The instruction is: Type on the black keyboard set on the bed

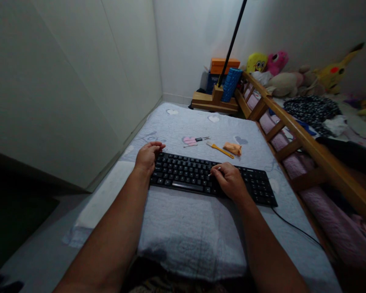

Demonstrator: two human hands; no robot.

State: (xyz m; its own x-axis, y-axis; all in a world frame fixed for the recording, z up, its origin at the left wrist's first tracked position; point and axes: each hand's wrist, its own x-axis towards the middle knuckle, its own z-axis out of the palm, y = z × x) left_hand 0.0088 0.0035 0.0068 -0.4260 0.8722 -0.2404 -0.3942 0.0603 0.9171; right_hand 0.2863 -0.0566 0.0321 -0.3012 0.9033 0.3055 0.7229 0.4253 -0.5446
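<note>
A black keyboard (183, 173) lies flat on a pale blue quilted cover. My left hand (148, 158) is closed around its far left corner, fingertips curled past the edge. Above the right part of the letter keys, my right hand (228, 179) pinches a thin cotton swab (219, 168), its white tip close to the keys. Beyond the keyboard lie a slim tool with a dark grip and metal tip (199, 139), a thin stick (190, 145), a yellow-handled brush (222, 150) and a crumpled orange cloth or packet (232, 148).
The keyboard cable (295, 226) runs off to the right. A wooden bed rail (280, 118) borders that side, with plush toys (293, 81) behind it. A pale panel (110, 81) stands at left; a wooden stand (213, 99) with a black pole is at the back.
</note>
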